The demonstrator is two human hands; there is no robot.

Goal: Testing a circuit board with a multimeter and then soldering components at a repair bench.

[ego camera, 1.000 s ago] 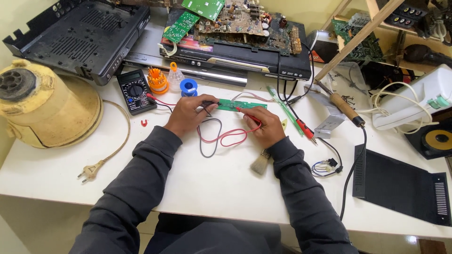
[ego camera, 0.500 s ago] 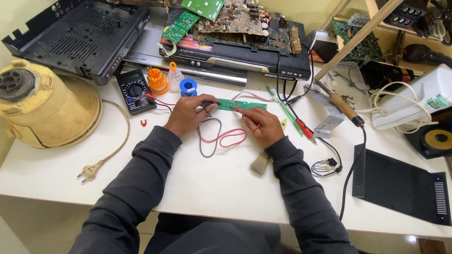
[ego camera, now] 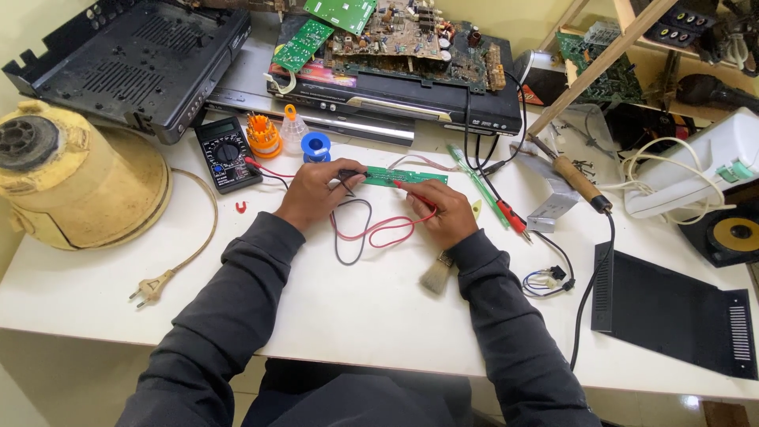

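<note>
Both hands grip probes on green strip board (ego camera: 405,176): left hand (ego camera: 315,194), right hand (ego camera: 443,209); bare tabletop (ego camera: 348,308) nr front edge.

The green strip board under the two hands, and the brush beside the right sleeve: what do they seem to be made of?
The green circuit board looks like rigid laminate with a matte green coating; small pale marks dot its flat face. The brush seems to have soft pale bristles, natural or synthetic, fanned at the tip; its handle is hidden under the sleeve. The left hand and right hand each press a probe on the board.

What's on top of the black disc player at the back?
Bare circuit boards are piled on the black disc player, green and brown ones. Most of its lid is covered; whatever is beneath them is hidden.
</note>
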